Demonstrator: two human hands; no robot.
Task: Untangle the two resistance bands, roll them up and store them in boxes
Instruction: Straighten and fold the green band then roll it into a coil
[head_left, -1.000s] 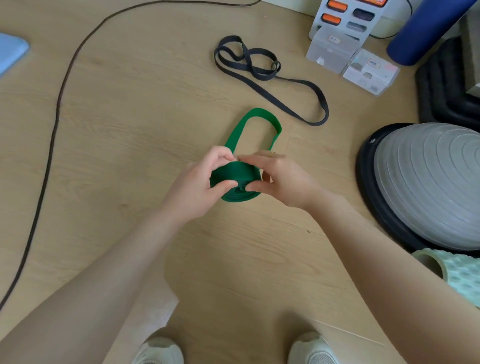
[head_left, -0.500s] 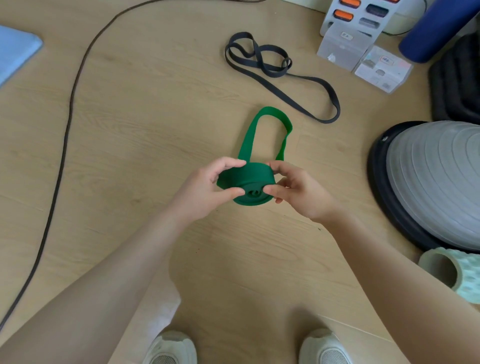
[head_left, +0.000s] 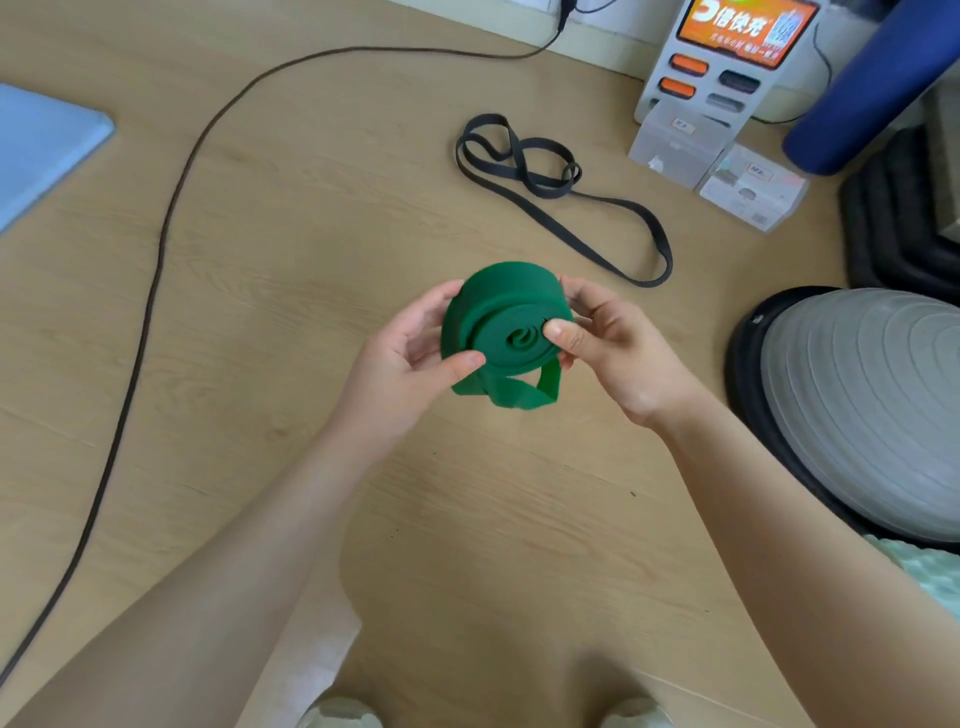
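Green band (head_left: 506, 327): wound into a thick coil, short tail looping beneath.
Left hand (head_left: 410, 358): grip clamped on coil.
Right hand (head_left: 605, 340): grip clamped on coil.
Black band (head_left: 545, 182): loose on the floor, beyond the coil.

A: Where is the rolled band (head_left: 506, 322)?

B: Between the left hand (head_left: 410, 358) and the right hand (head_left: 605, 338), above the floor (head_left: 311, 249).

A: And the other band (head_left: 550, 192)?

B: It lies on the floor behind the hands. Two boxes (head_left: 717, 166) stand to its right, and a cable (head_left: 156, 260) runs far to its left.

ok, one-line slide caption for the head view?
Both hands, left hand and right hand, hold the nearly rolled green band; black band lies unrolled.
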